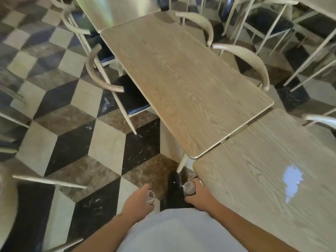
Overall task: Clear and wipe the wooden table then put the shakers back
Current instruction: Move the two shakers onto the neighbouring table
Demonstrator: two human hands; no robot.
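A bare wooden table point(181, 79) stretches away in the middle of the view, with nothing on its top. Low in the frame, in front of my body, my left hand point(138, 202) is closed around a small shaker point(150, 196) with a perforated metal lid. My right hand point(198, 197) grips a second shaker point(189, 188), also metal-lidded, just off the near corner of the adjoining table. Both shakers are held upright above the floor, short of the wooden table.
A second wooden table point(272, 179) adjoins on the right, with a bright patch of reflected light on it. Pale curved-back chairs point(101, 77) with dark seats line both long sides. A chequered tile floor point(72, 133) lies to the left. Another table stands at the far end.
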